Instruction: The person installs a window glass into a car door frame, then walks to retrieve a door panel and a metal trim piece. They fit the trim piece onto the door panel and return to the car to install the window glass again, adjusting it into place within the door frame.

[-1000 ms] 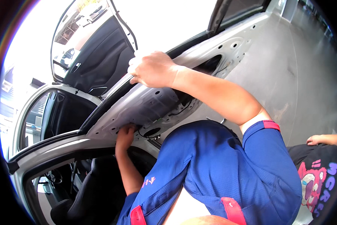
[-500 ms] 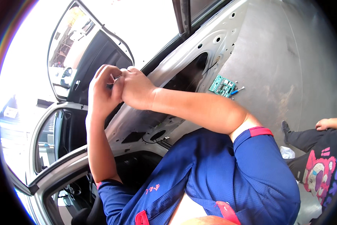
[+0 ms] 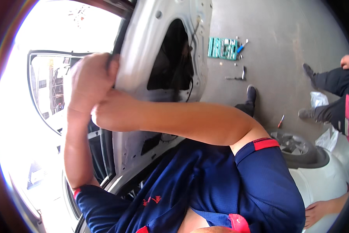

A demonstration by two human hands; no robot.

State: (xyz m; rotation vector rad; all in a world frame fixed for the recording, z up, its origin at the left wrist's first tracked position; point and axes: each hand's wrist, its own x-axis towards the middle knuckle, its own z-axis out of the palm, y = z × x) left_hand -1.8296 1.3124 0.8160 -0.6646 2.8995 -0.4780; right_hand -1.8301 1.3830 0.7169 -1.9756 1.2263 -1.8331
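A bare silver car door (image 3: 137, 58) stands beside me, with a large dark opening (image 3: 170, 58) in its inner panel. My left hand (image 3: 91, 79) is raised at the door's upper edge, its curled fingers close to a dark strip there. Just below it, my right hand (image 3: 114, 110) is closed beside the left wrist, the forearm crossing in front of the door. Both hands are blurred, and whatever lies inside their fingers is hidden.
A green open tool case (image 3: 222, 48) lies on the grey floor, with a blue-handled tool (image 3: 242, 46), a hammer (image 3: 243, 73) and a red-handled screwdriver (image 3: 281, 121) around it. A wheel (image 3: 299, 149) is at right. Another person's legs (image 3: 330, 79) and a hand (image 3: 316, 213) appear.
Both hands have moved left, the right one also down to the left wrist. My view has swung, so the tool case sits higher, and the hammer, screwdriver and wheel have come into sight.
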